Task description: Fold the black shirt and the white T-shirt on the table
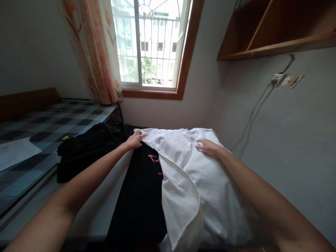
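A white shirt (210,185) lies spread over the tabletop, its left side turned over in a loose fold. My left hand (135,139) pinches the shirt's far left corner. On the upper right part of the same shirt, my right hand (208,146) has its fingers bent and closed on the fabric. Beneath the shirt shows a flat black cloth (139,196) with pink lettering, partly covered by the white fabric. A heap of folded black clothing (89,147) sits to the left, behind my left forearm.
The pale tabletop (97,206) shows at front left. Beside it is a bed with a checked cover (78,112) and a paper sheet (15,152). A window (154,45) with a curtain (97,52) is ahead. A wooden shelf (262,50) and plugged-in cable (252,115) are right.
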Demonstrator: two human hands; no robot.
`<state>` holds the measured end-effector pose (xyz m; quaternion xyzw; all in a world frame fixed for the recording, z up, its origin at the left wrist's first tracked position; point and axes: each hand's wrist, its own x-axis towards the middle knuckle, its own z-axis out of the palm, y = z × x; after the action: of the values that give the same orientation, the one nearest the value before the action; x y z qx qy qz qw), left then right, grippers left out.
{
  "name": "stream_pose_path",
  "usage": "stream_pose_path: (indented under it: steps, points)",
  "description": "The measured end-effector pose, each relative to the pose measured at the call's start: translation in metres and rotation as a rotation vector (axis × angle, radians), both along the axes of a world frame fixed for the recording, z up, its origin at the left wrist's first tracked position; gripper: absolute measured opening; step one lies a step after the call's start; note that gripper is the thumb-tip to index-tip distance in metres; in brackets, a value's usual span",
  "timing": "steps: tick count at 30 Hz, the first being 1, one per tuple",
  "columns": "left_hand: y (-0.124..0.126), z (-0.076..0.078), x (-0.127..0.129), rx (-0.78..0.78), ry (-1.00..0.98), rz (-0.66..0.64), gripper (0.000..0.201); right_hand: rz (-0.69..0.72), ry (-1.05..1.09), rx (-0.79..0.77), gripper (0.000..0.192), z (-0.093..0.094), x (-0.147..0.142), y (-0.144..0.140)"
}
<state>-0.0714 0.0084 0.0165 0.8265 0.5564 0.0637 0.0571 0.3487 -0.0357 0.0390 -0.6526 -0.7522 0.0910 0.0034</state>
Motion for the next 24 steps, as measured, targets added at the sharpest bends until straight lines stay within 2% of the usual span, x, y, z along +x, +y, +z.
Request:
stream_pose_path:
  steps: [2, 4, 6, 8, 11, 13, 15, 17, 21, 24]
  points:
    - [-0.006, 0.001, 0.007, 0.095, 0.012, 0.01, 0.052, -0.033, -0.016, 0.023, 0.041, -0.001, 0.02, -0.002]
    - [-0.019, 0.003, 0.021, 0.168, -0.013, -0.084, 0.04, -0.086, -0.041, 0.049, 0.041, -0.002, 0.038, -0.007]
    - [-0.038, 0.005, 0.041, 0.145, -0.073, -0.311, 0.046, -0.143, -0.069, 0.056, 0.042, -0.004, 0.053, -0.013]
    - [-0.059, 0.006, 0.064, 0.037, -0.113, -0.558, 0.059, -0.201, -0.099, 0.057, 0.043, -0.007, 0.064, -0.02]
    - [-0.084, 0.008, 0.093, -0.146, -0.147, -0.709, 0.074, -0.301, -0.141, 0.073, 0.049, -0.011, 0.072, -0.029]
    - [-0.092, 0.01, 0.103, -0.237, -0.174, -0.727, 0.067, -0.378, -0.177, 0.083, 0.055, -0.014, 0.075, -0.033]
    - [-0.095, 0.012, 0.102, -0.279, -0.222, -0.747, 0.044, -0.448, -0.207, 0.06, 0.057, -0.016, 0.076, -0.038]
    - [-0.094, 0.011, 0.093, -0.275, -0.286, -0.763, 0.024, -0.496, -0.21, 0.013, 0.05, -0.016, 0.076, -0.041]
    - [-0.096, 0.004, 0.067, -0.211, -0.369, -0.681, 0.017, -0.594, -0.187, -0.028, 0.039, -0.013, 0.073, -0.046]
    - [-0.108, -0.001, 0.063, -0.143, -0.408, -0.659, 0.024, -0.604, -0.179, -0.035, 0.051, -0.017, 0.07, -0.045]
